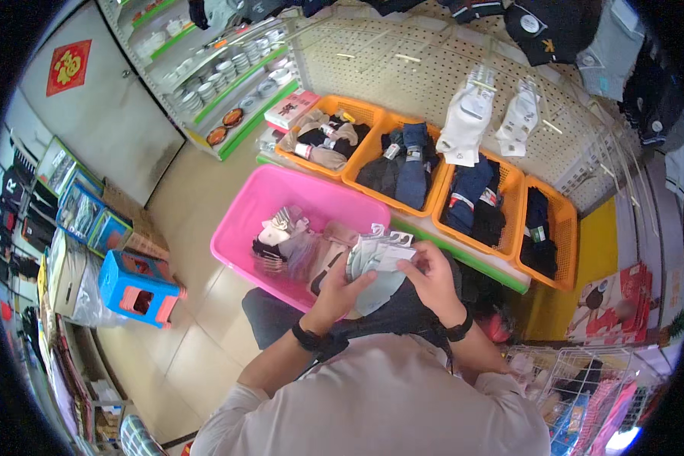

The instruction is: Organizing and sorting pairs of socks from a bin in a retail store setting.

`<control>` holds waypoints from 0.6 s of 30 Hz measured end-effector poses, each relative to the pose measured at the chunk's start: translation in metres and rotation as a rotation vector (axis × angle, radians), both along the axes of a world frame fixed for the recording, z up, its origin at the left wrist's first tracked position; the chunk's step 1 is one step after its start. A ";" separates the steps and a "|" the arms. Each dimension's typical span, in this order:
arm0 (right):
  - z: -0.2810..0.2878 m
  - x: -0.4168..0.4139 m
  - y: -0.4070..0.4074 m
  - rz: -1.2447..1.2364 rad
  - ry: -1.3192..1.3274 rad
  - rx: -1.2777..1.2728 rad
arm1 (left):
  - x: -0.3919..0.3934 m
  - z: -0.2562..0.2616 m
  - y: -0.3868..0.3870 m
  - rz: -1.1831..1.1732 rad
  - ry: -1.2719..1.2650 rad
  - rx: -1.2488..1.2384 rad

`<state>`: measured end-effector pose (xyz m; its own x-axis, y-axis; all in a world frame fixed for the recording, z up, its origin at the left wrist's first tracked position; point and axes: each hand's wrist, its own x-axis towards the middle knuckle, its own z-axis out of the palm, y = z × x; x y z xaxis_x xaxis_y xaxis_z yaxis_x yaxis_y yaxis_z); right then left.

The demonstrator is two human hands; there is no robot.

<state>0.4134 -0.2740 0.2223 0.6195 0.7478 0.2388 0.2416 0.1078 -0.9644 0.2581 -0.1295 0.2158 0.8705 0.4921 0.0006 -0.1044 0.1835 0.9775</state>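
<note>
A bundle of pale grey-green socks [376, 288] with white header cards and small plastic hooks is held up over my lap. My left hand [340, 290] grips the bundle from its left side. At the right edge, the fingers of my right hand [435, 279] pinch one of the white cards [396, 258]. Just beyond my hands, a pink plastic tub [233, 228] rests at my knees. Inside it lie a pile of striped and dark socks [279, 233] and several flat packs of socks [329, 251], partly hidden by my left hand.
Several orange plastic baskets [516, 251] of dark and beige socks line a green-edged shelf [504, 279]. White socks [468, 117] hang from a pegboard [370, 57] above. To the left stand blue plastic stools [117, 285]; a wire basket [581, 376] is at right.
</note>
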 end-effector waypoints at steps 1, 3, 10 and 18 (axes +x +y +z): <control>0.000 -0.002 0.002 0.012 -0.001 -0.003 | -0.002 -0.001 0.001 0.005 -0.021 -0.038; 0.001 -0.005 0.006 0.006 0.185 0.047 | -0.005 -0.003 0.003 0.014 -0.043 -0.073; -0.006 0.007 0.004 0.015 0.330 0.211 | -0.003 0.007 0.005 0.014 0.000 -0.178; 0.028 0.051 -0.026 -0.105 0.278 0.331 | -0.008 0.012 0.006 0.093 0.016 -0.236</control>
